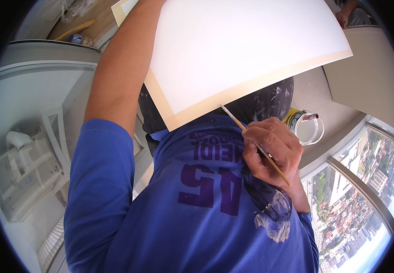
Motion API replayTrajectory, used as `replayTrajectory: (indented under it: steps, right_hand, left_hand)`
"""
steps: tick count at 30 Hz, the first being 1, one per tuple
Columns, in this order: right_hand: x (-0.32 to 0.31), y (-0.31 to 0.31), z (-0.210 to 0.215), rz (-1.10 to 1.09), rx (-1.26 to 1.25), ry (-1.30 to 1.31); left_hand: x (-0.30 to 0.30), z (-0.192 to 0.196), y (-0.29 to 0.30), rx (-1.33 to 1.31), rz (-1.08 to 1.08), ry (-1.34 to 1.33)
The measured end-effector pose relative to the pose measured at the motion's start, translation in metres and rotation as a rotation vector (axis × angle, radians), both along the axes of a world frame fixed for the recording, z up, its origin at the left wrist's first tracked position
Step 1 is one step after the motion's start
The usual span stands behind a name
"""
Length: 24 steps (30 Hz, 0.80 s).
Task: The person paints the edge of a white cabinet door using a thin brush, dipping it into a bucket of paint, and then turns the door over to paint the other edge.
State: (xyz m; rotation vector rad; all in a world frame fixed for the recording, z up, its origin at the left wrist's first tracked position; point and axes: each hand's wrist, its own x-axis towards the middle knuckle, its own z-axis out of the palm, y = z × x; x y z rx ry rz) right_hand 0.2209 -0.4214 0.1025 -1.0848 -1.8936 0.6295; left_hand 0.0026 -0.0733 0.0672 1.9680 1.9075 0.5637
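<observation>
Head view: your right hand point(272, 152) pinches a thin brush point(255, 144), tip at the near edge of the white panel point(247, 50). Left arm reaches up beside the panel; that hand is out of frame. Panel face looks mostly white, a tan border point(179, 119) unpainted along the near edges. An open can point(305, 126), yellow-green label, sits just right of the hand.

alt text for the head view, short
The person's right hand holds a thin paintbrush with its tip at the lower edge of a white board with a tan border. The left arm reaches up behind the board, hand hidden. An open paint can sits right of the hand, above a window city view.
</observation>
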Motion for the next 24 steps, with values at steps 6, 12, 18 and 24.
replayTrajectory:
  steps: [6, 12, 18, 24]
  right_hand:
    - [0.009, -0.001, -0.002, -0.057, 0.018, -0.079]
    - [0.014, -0.001, 0.001, -0.086, 0.05, -0.134]
    - [0.003, 0.0, -0.002, -0.019, 0.048, -0.136]
    - [-0.003, 0.001, -0.005, 0.052, 0.035, -0.058]
  left_hand:
    - [0.0, -0.002, 0.004, 0.012, -0.012, 0.01]
    - [-0.001, -0.002, 0.006, 0.001, -0.008, 0.047]
    - [0.001, -0.003, 0.005, 0.01, -0.015, 0.052]
    - [0.005, 0.004, -0.002, -0.05, 0.015, 0.027]
